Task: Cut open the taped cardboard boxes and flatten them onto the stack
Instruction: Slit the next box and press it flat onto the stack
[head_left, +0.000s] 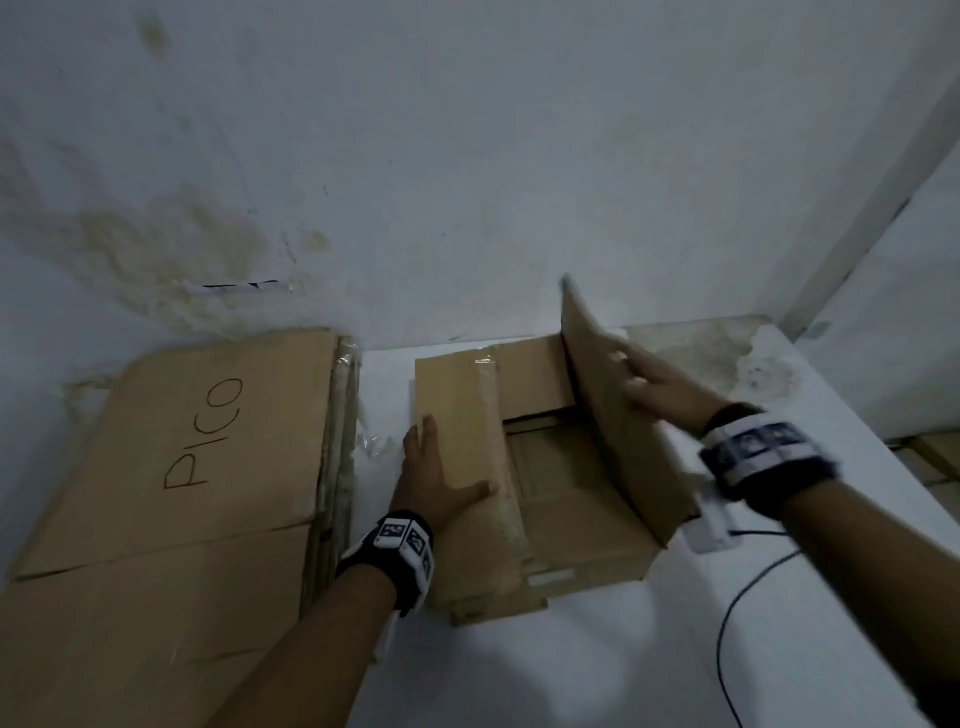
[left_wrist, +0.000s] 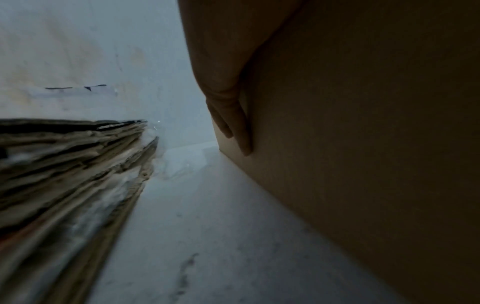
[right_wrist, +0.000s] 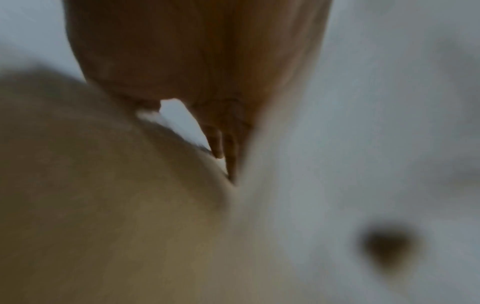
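The stack (head_left: 171, 467) lies left against the wall. A narrow bare strip separates it from the box (head_left: 524, 467), long axis toward the wall. The left hand (head_left: 436, 478) lies flat on its left flap, fingers together, thumb spread. The right hand (head_left: 649, 384), fingers straight, presses the raised right flap (head_left: 608, 415); open table (head_left: 571, 675) lies near and right.

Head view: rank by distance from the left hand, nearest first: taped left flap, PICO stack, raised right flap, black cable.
1. Taped left flap: the left hand rests on it, thumb across the top.
2. PICO stack: just left of the hand, across a gap of table.
3. Raised right flap: across the box opening, under the right hand.
4. Black cable: far right, on the table.
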